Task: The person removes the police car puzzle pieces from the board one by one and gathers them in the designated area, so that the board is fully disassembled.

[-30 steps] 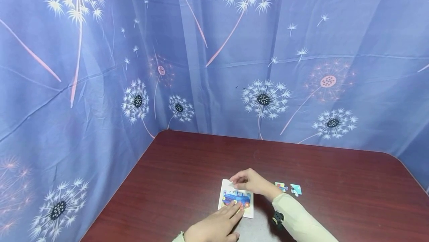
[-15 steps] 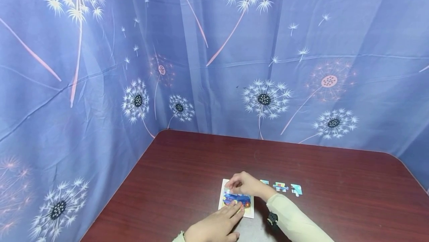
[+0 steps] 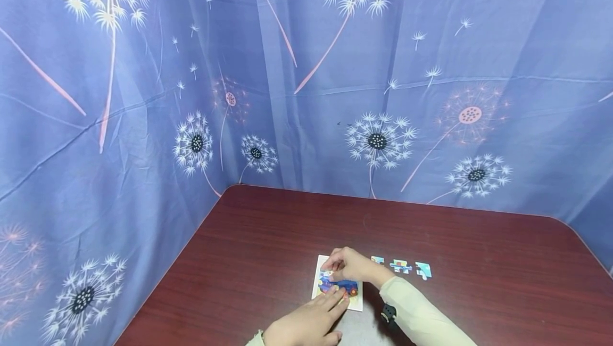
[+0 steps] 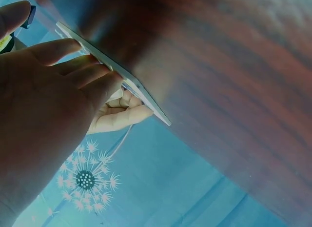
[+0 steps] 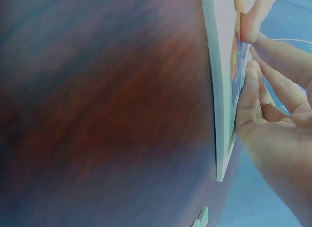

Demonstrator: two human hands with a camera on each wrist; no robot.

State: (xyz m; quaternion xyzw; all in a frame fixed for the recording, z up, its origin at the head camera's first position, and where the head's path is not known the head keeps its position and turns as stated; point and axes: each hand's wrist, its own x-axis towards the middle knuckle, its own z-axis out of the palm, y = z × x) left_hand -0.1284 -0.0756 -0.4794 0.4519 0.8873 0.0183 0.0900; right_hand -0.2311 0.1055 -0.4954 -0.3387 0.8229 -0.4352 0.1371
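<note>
left fingers (image 3: 332, 301) on puzzle board (image 3: 355, 306)

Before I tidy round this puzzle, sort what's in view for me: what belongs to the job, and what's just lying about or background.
Belongs to the job:
puzzle board
three loose pieces
left hand
right hand

Just there:
table
dandelion curtain
black wrist device

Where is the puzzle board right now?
In the head view, the puzzle board lies low, just right of centre, on the table, left of the loose pieces.
</note>
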